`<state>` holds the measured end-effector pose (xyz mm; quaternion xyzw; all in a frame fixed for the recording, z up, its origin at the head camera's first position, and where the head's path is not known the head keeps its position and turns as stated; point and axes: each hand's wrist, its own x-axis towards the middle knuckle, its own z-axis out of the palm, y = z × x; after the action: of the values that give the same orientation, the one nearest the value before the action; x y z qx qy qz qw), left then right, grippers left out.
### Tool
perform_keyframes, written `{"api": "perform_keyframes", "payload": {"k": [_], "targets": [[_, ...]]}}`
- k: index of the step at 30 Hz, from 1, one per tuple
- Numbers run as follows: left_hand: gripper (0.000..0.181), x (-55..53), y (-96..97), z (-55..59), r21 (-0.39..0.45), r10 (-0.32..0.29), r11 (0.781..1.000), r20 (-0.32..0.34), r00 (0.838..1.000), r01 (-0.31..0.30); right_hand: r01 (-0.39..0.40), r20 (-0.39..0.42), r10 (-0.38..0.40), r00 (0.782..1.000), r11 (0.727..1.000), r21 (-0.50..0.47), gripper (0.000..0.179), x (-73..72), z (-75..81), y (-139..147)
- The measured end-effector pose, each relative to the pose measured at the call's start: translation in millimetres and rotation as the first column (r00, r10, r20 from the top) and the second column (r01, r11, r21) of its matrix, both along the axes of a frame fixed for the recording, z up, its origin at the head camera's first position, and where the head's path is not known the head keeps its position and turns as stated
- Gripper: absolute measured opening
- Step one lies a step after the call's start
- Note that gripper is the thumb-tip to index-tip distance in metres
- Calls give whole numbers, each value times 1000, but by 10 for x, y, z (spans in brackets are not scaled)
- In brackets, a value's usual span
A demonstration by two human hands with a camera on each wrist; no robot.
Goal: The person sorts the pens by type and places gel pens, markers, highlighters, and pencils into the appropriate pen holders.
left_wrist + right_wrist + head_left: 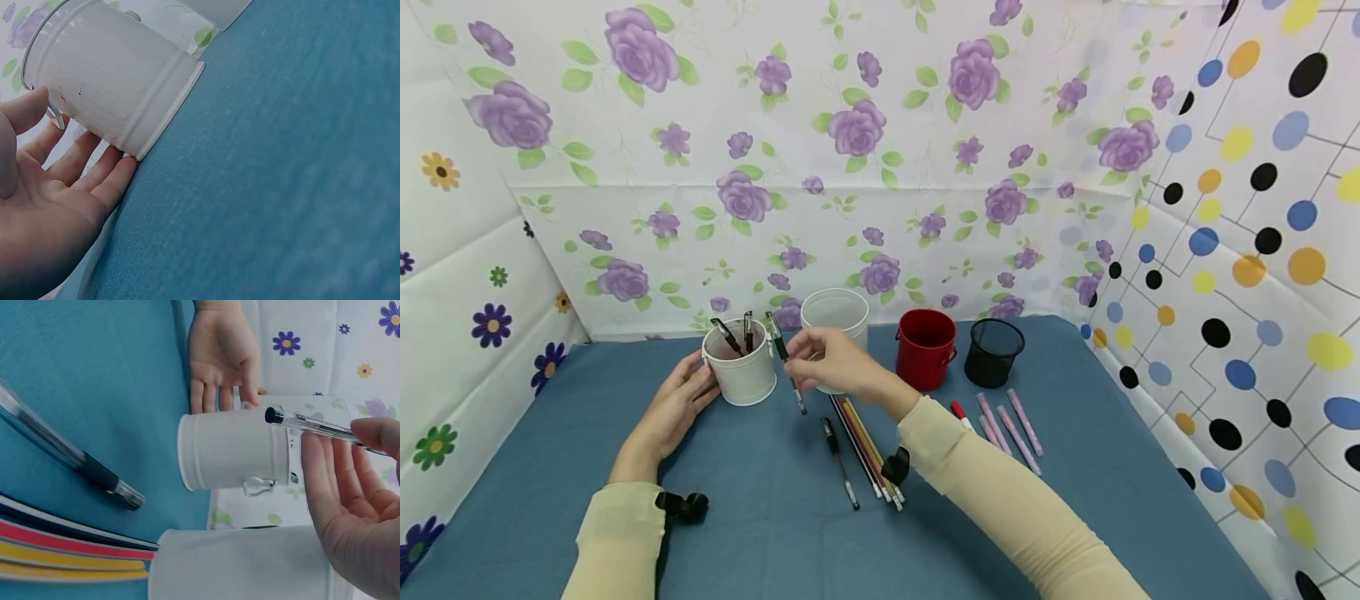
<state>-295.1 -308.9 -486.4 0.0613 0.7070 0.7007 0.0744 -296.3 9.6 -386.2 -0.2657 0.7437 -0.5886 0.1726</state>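
My right hand (835,362) pinches a clear-barrelled black gel pen (315,425) between thumb and fingers. The pen is held tilted in the air, just right of a small white bucket (742,383). Two black pens (727,337) stand inside that bucket, their lower parts hidden by its wall. On the bucket's left side rest the fingertips of my left hand (673,408); its fingers are extended and its thumb is near the small handle (55,115). Another black gel pen (841,462) lies on the blue cloth, below my right hand.
Several pencils (867,450) lie beside the loose pen. Behind my right hand stands a second white bucket (835,310), with a red bucket (925,354) and a black mesh cup (992,358) to its right. Several pink pens (1018,437) and a red-capped marker (958,411) lie before them.
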Motion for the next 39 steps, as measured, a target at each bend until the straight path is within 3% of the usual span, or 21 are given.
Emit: {"api": "perform_keyframes", "payload": {"k": [5,15,25,39], "targets": [[83,1,-1,3,9,4,1000,4,1000,-4,13,-62,-14,998,1000,-24,21,-50,97,-35],[84,3,5,9,0,2,1000,1,1000,-2,19,-95,-26,995,997,-73,24,-113,293,-148],[83,7,4,18,5,-2,1000,-2,1000,2,68,-107,-83,991,988,-141,21,-189,372,-311],[83,-4,-3,5,1,1,1000,-2,1000,-1,156,-151,-181,972,974,-165,20,-262,420,-452]]}}
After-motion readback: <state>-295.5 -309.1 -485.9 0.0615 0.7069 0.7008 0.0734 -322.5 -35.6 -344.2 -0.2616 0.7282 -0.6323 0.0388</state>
